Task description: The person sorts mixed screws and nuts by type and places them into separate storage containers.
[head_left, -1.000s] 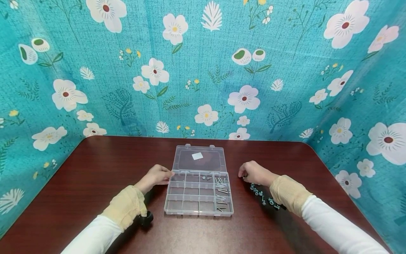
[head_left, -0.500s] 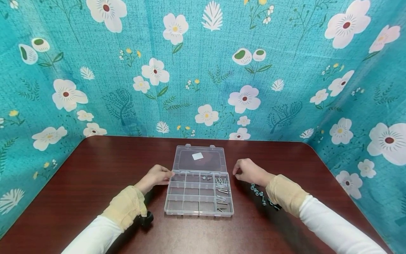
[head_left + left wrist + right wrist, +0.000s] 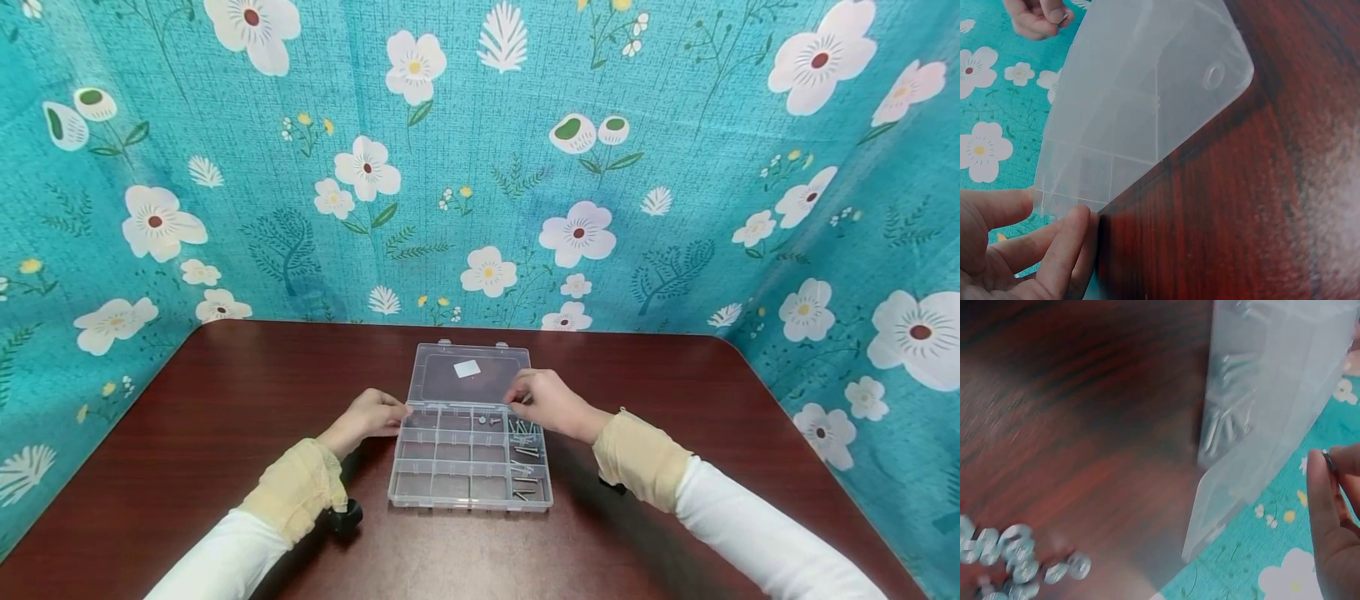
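A clear plastic box with lots of little square rooms (image 3: 453, 454) sits on the shiny dark red-brown wooden table (image 3: 480, 554), in front of the person. Its clear flat lid (image 3: 435, 387) is open and lies back, away from the person, with a small white paper label (image 3: 467, 368) on it. The left hand (image 3: 370, 413) pinches the box at its left side, near the back corner. The right hand (image 3: 553, 405) is up over the back right corner of the box, and its thumb and finger pinch a tiny dark metal piece (image 3: 1329, 462), too small to name. Long thin silver screws (image 3: 527, 452) lie in the rooms down the right side. Two small silver bits (image 3: 488, 420) are in the back room just beside them. Round shiny silver metal pieces (image 3: 1019, 553) lie in a bunch on the table, to the right of the box.
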`<state>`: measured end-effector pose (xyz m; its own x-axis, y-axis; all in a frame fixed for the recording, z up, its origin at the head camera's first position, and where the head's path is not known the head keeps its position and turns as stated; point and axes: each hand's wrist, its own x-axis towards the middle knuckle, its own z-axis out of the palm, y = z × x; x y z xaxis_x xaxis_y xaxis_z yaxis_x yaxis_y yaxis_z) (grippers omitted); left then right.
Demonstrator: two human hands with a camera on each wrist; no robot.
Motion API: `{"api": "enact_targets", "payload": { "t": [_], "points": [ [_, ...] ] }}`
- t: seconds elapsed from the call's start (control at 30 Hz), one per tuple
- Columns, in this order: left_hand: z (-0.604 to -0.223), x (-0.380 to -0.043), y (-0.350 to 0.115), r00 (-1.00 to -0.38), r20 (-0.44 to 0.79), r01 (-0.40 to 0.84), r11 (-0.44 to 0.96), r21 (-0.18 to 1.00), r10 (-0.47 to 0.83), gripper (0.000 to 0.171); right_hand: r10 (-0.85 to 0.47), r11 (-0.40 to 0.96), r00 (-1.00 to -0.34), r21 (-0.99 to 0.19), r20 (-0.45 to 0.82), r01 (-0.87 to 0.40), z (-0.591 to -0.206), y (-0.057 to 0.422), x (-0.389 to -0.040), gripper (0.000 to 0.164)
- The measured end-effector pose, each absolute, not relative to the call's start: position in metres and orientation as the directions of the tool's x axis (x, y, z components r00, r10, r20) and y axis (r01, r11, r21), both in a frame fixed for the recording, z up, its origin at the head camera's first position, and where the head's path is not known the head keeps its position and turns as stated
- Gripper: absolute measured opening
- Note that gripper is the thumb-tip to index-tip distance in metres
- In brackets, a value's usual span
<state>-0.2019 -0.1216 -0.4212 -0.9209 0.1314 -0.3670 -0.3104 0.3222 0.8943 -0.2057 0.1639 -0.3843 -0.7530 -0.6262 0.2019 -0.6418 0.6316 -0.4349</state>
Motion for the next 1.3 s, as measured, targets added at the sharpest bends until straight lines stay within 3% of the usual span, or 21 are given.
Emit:
{"api": "enact_targets", "payload": {
  "t": [0.23,0.37,0.6,0.83,1.3],
  "points": [
    [-0.422,-0.201,-0.121,-0.924,-0.361,-0.299,0.348,0.889,0.127,0.030,-0.593,0.629,-0.787,-0.514,0.168,-0.584,-0.385,0.154,-0.203,0.009],
    [-0.420,-0.200,-0.121,-0.924,-0.361,-0.298,0.348,0.889,0.130,0.029,-0.610,0.638,-0.778,-0.490,0.148,-0.593,-0.382,0.159,-0.203,0.012],
    [-0.419,-0.200,-0.121,-0.923,-0.364,-0.303,0.343,0.889,0.128,0.029,-0.691,0.670,-0.707,-0.236,0.146,-0.704,-0.379,0.177,-0.199,0.014],
    [-0.420,-0.201,-0.121,-0.922,-0.366,-0.309,0.333,0.891,0.125,0.029,-0.727,0.674,-0.672,-0.039,0.137,-0.737,-0.384,0.195,-0.198,0.013],
    [-0.421,-0.202,-0.121,-0.921,-0.371,-0.315,0.337,0.887,0.117,0.029,-0.620,0.783,-0.784,-0.047,0.000,-0.620,-0.389,0.228,-0.209,0.011]
  ]
}}
